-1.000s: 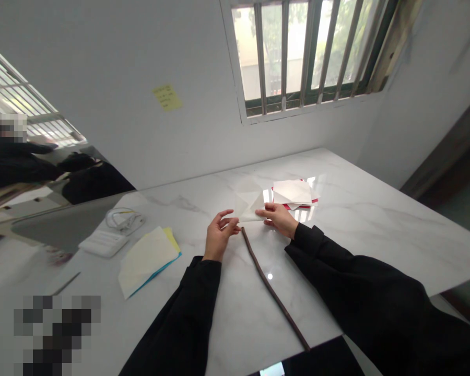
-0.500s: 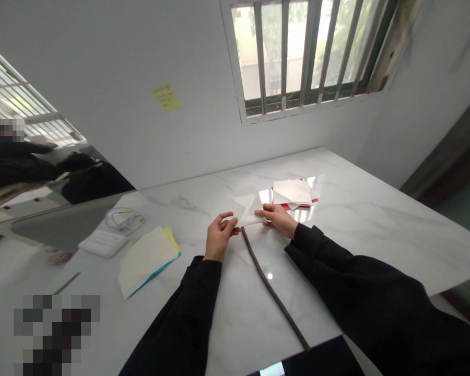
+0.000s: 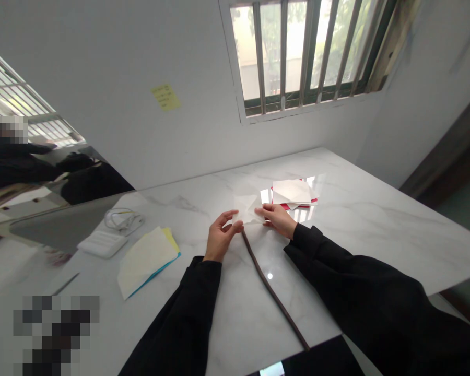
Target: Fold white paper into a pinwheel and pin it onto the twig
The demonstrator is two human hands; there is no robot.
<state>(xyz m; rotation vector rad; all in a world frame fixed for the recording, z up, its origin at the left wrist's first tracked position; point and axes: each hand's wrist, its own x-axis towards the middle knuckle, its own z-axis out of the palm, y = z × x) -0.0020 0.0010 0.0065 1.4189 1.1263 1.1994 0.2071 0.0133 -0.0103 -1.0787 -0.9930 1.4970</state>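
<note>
My left hand (image 3: 222,236) and my right hand (image 3: 276,219) both pinch a folded white paper (image 3: 246,209) by opposite edges, just above the marble tabletop (image 3: 376,235). The paper is a translucent, angular fold, and my fingers hide parts of its edges. A long, thin brown twig (image 3: 272,292) lies on the table, its upper end just below my left hand. Black sleeves cover both forearms.
Behind my hands lie white papers on a red sheet (image 3: 292,191). To the left are a cream, yellow and blue paper stack (image 3: 145,261), a white pad (image 3: 102,244) and a white cable (image 3: 122,219). A mirror (image 3: 50,177) stands at the left end of the table.
My left hand has moved slightly right, nearer the paper's middle. The folded paper sits a little lower and flatter between my hands.
</note>
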